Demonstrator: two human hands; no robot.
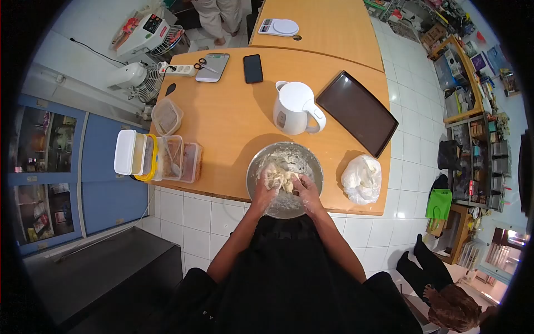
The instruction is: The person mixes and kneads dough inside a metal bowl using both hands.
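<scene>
We wear a black top (295, 284), plain and loose, spreading behind both grips. Its black left sleeve (197, 286) and right sleeve (389, 298) stop well behind the grips, leaving our forearms (238, 240) bare. Small white marks (207, 316) sit on the cloth behind the left grip (267, 185); they look like letters, though too small for us to read surely. Our right grip (307, 191) is bare too, and pale, powdery smears (270, 194) dust both.

There are two scales (285, 26), one dough bowl (286, 210), one kettle (293, 100).
</scene>
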